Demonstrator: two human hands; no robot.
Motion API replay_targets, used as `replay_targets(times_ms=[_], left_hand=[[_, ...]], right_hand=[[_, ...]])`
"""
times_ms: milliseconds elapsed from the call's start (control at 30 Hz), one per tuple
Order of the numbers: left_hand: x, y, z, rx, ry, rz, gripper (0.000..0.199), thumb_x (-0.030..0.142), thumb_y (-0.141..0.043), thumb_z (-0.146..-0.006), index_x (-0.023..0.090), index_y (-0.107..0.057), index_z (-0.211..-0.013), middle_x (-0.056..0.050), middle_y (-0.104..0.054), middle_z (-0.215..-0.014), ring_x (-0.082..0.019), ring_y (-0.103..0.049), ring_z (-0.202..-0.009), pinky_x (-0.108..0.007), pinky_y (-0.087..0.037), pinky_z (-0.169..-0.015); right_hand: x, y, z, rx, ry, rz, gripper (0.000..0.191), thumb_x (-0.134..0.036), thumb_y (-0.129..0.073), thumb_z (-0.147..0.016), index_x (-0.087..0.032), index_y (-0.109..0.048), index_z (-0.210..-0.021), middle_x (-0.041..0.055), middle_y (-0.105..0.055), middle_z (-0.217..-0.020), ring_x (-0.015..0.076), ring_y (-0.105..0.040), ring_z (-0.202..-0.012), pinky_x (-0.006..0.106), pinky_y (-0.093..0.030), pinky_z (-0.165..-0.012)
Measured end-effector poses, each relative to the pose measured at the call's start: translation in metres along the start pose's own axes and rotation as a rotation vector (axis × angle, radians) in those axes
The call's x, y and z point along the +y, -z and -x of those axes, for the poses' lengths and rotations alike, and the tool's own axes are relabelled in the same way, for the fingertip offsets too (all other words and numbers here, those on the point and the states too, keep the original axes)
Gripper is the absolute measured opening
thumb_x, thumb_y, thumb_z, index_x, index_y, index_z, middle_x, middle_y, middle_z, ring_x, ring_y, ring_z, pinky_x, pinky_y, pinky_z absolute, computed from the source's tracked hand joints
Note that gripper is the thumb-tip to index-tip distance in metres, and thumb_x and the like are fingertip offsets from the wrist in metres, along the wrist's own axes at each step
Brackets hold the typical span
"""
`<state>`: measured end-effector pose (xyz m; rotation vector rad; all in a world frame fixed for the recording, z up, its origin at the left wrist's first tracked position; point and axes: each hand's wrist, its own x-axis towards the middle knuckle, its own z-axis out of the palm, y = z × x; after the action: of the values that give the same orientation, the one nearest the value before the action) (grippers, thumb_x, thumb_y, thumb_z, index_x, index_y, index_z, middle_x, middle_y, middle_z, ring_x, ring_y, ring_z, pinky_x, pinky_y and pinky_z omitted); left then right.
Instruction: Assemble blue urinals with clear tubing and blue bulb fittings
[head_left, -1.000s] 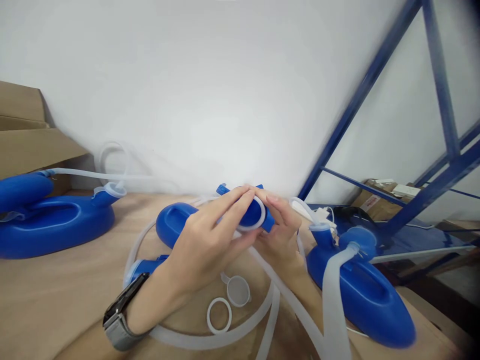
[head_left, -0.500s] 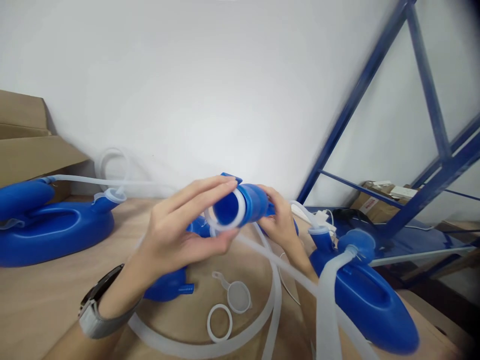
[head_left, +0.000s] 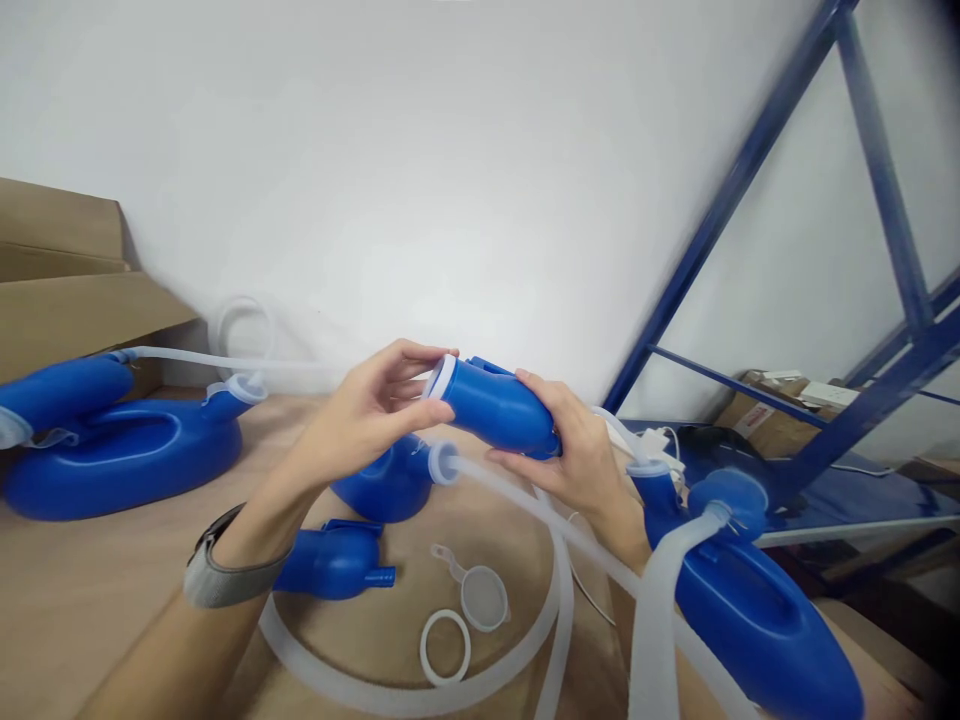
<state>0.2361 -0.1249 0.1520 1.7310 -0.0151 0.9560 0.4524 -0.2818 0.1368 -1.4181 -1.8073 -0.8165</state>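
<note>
The hollow blue plastic cylinder is held up over the brown counter, spanned by both hands; its long axis runs crosswise, sloping from the open mouth at the left down to the rounded end at the right; the left hand is the nearer to the mouth, where a white ring-shaped band circles the rim; its thumb presses on the near side of that rim and its fingers reach over the top, pinching this end; the right hand grips the rounded end, fingers over the top and thumb below; so the cylinder lies between the two sets of fingers, touching both; a loose white flat ring and a translucent round disc with a tab lie on the counter below, apart from either hand.
</note>
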Motion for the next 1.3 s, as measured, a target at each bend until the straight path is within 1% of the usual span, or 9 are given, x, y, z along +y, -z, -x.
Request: replay_targets(times_ms=[100, 300, 533, 733, 900, 1000, 1133, 1233, 1300], left_hand=[[0.001, 0.007, 0.000, -0.048, 0.028, -0.067, 0.054, 0.035, -0.094, -0.077, 0.022, -0.070, -0.124, -0.012, -0.071, -0.139, -0.033, -0.070, -0.127, -0.039, -0.065, -0.098], [0.005, 0.018, -0.002, -0.025, 0.149, -0.144, 0.060, 0.031, -0.102, -0.060, 0.019, -0.074, -0.112, -0.009, -0.080, -0.113, -0.029, -0.079, -0.099, -0.042, -0.068, -0.091], [0.003, 0.015, -0.004, -0.041, 0.215, -0.052, 0.062, 0.025, -0.105, -0.049, 0.017, -0.074, -0.103, -0.008, -0.082, -0.105, -0.031, -0.080, -0.098, -0.041, -0.070, -0.087], [0.011, 0.010, -0.001, -0.048, 0.205, -0.151, 0.060, 0.031, -0.104, -0.051, 0.017, -0.076, -0.102, -0.008, -0.083, -0.102, -0.032, -0.080, -0.099, -0.044, -0.068, -0.094], [0.006, 0.006, 0.002, -0.015, 0.061, -0.274, 0.062, 0.041, -0.100, -0.063, 0.019, -0.080, -0.118, -0.008, -0.082, -0.116, -0.033, -0.078, -0.110, -0.049, -0.061, -0.107], [-0.001, 0.003, 0.002, -0.056, 0.047, -0.285, 0.074, 0.048, -0.095, -0.071, 0.023, -0.073, -0.137, -0.010, -0.075, -0.136, -0.036, -0.072, -0.122, -0.051, -0.059, -0.109], [0.000, -0.004, 0.000, -0.093, -0.010, -0.346, 0.093, 0.057, -0.091, -0.073, 0.029, -0.056, -0.154, -0.010, -0.058, -0.158, -0.037, -0.060, -0.140, -0.044, -0.062, -0.101], [0.011, -0.009, 0.003, -0.143, 0.005, -0.581, 0.060, 0.055, -0.083, -0.083, 0.023, -0.071, -0.132, -0.011, -0.075, -0.130, -0.032, -0.072, -0.115, -0.039, -0.062, -0.090], [0.013, -0.013, 0.010, -0.329, 0.092, -0.764, 0.034, 0.049, -0.079, -0.087, 0.021, -0.077, -0.107, -0.007, -0.078, -0.100, -0.028, -0.074, -0.089, -0.038, -0.059, -0.081]], right_hand=[[0.002, 0.002, 0.002, 0.058, 0.072, 0.088, 0.068, -0.051, -0.076, -0.093, -0.029, -0.050, -0.152, 0.0146, -0.068, -0.131, 0.0319, -0.072, -0.111, 0.044, -0.065, -0.086], [0.002, 0.004, 0.005, 0.060, 0.209, 0.159, 0.046, -0.026, -0.068, -0.099, -0.030, -0.059, -0.144, 0.0161, -0.067, -0.138, 0.0296, -0.074, -0.110, 0.040, -0.065, -0.080], [0.001, 0.004, 0.007, 0.103, 0.248, 0.172, 0.041, -0.029, -0.071, -0.099, -0.030, -0.065, -0.140, 0.0159, -0.071, -0.136, 0.0303, -0.075, -0.113, 0.041, -0.066, -0.087], [-0.004, 0.005, 0.007, 0.099, 0.156, 0.041, 0.057, -0.035, -0.084, -0.089, -0.028, -0.066, -0.142, 0.0144, -0.074, -0.133, 0.0297, -0.077, -0.111, 0.040, -0.066, -0.089], [-0.006, 0.007, 0.002, -0.036, -0.143, -0.173, 0.069, -0.049, -0.090, -0.079, -0.022, -0.068, -0.139, 0.0116, -0.078, -0.129, 0.0319, -0.078, -0.111, 0.042, -0.066, -0.094], [-0.004, 0.011, 0.000, -0.110, -0.258, -0.188, 0.072, -0.055, -0.089, -0.078, -0.021, -0.069, -0.138, 0.0114, -0.077, -0.131, 0.0342, -0.076, -0.115, 0.044, -0.066, -0.094], [0.005, 0.015, -0.001, 0.069, -0.198, 0.007, 0.071, -0.050, -0.086, -0.083, -0.025, -0.063, -0.145, 0.0123, -0.073, -0.137, 0.0351, -0.072, -0.122, 0.049, -0.061, -0.102], [0.017, 0.016, 0.001, 0.144, -0.069, 0.165, 0.063, -0.040, -0.082, -0.089, -0.030, -0.059, -0.147, 0.0121, -0.070, -0.139, 0.0355, -0.071, -0.123, 0.052, -0.061, -0.101], [0.025, 0.017, 0.003, 0.200, -0.001, 0.214, 0.065, -0.036, -0.080, -0.091, -0.032, -0.054, -0.149, 0.0121, -0.067, -0.140, 0.0363, -0.069, -0.125, 0.057, -0.060, -0.102]])
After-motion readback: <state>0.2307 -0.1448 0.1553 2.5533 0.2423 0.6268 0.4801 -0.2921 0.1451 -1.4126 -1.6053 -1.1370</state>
